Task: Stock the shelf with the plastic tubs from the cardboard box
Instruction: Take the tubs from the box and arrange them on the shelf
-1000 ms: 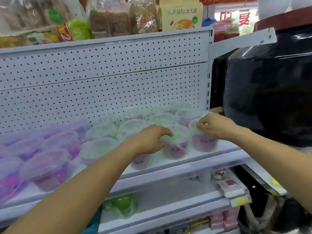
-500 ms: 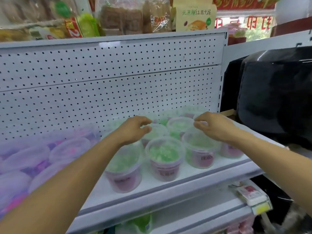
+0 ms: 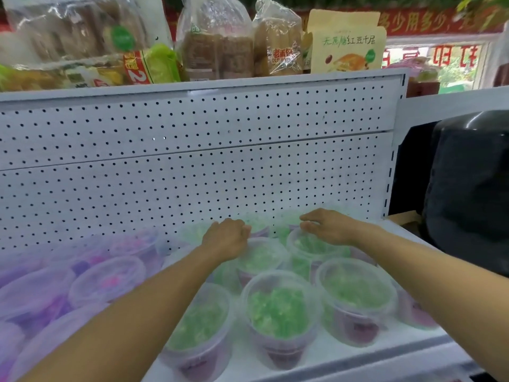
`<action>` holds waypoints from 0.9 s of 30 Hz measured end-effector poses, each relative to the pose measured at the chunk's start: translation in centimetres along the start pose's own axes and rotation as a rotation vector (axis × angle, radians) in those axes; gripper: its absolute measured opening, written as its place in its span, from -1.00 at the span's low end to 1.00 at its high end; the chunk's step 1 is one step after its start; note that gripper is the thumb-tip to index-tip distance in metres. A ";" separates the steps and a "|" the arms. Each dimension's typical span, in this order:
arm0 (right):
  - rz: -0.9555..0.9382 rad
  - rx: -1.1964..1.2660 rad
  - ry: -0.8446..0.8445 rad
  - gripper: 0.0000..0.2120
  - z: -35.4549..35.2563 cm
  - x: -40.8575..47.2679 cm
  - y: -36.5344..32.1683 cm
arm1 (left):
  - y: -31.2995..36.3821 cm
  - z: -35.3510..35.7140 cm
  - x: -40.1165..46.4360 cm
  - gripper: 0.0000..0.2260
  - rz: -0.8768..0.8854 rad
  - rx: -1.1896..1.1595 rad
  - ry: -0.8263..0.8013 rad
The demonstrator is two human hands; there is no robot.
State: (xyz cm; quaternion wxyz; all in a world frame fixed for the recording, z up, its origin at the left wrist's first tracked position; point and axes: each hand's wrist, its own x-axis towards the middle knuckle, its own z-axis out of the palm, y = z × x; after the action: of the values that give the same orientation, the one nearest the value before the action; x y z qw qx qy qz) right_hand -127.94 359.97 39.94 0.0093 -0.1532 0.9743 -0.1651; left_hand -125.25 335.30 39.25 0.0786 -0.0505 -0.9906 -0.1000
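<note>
Several clear plastic tubs with green contents and purple labels stand in rows on the white shelf; the nearest three are the left tub, the middle tub and the right tub. My left hand lies with curled fingers on the lid of a tub in the rows behind them. My right hand is spread flat, fingers apart, over the lid of another back tub. Whether the left hand grips anything is hidden. A tan cardboard edge shows at the shelf's right end.
Tubs with purple and pink contents fill the shelf's left side. A white pegboard backs the shelf. Bagged bread sits on the shelf above. A large black object stands close on the right.
Both hands have moved from the front tubs toward the back of the shelf. The camera has come closer and lower, so the front row of green tubs now lies below my forearms.
</note>
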 end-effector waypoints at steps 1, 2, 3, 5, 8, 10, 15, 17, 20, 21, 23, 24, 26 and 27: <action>-0.010 0.008 -0.011 -0.55 0.3 0.4 0.2 | 0.0 0.2 0.5 -0.73 -0.021 -0.009 0.006; -0.024 0.021 -0.016 -0.59 0.5 0.7 0.1 | 0.1 0.4 0.9 -0.71 -0.041 -0.017 0.013; -0.039 0.036 -0.008 -0.60 0.7 0.9 0.2 | 0.1 0.5 1.3 -0.69 -0.051 -0.021 0.022; -0.050 0.056 0.018 -0.59 0.9 1.1 0.1 | 0.3 0.5 1.9 -0.67 -0.046 -0.029 0.033; -0.053 0.065 0.027 -0.57 0.7 1.0 0.1 | 0.4 0.8 1.9 -0.65 -0.021 0.002 0.058; -0.047 0.068 0.003 -0.58 0.7 0.9 0.1 | 0.0 0.8 1.6 -0.65 -0.008 0.015 0.030; -0.056 0.091 -0.021 -0.57 0.2 -0.3 0.1 | -1.4 -1.5 0.0 -0.66 -0.047 -0.334 0.052; -0.076 0.123 0.010 -0.56 -0.3 -1.7 -0.1 | -1.7 -2.1 -1.8 -0.66 -0.022 -0.323 0.065; -0.087 0.089 -0.041 -0.62 -1.0 -4.0 -0.1 | -2.2 -1.9 -5.0 -0.65 0.092 -0.067 -0.033; -0.077 0.072 -0.058 -0.64 -1.2 -4.6 -0.1 | -2.3 -2.0 -5.8 -0.65 0.127 -0.027 -0.063; -0.054 0.035 -0.073 -0.64 -1.1 -5.3 -0.2 | -2.3 -2.2 -6.5 -0.65 0.147 -0.056 -0.111; -0.040 0.026 -0.080 -0.62 -1.0 -5.6 -0.4 | -2.2 -2.3 -6.5 -0.63 0.141 -0.087 -0.126; -0.021 0.036 -0.069 -0.59 -1.0 -6.0 -0.8 | -1.6 -2.5 -6.4 -0.59 0.120 -0.126 -0.138; -0.016 0.038 -0.059 -0.59 -0.9 -6.0 -0.9 | -1.3 -2.5 -6.2 -0.58 0.116 -0.129 -0.134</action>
State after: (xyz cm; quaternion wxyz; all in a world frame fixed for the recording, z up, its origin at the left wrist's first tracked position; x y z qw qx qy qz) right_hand -121.98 361.27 40.91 0.0394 -0.1656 0.9690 -0.1792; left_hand -118.91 333.01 40.38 0.0143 -0.1191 -0.9806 -0.1553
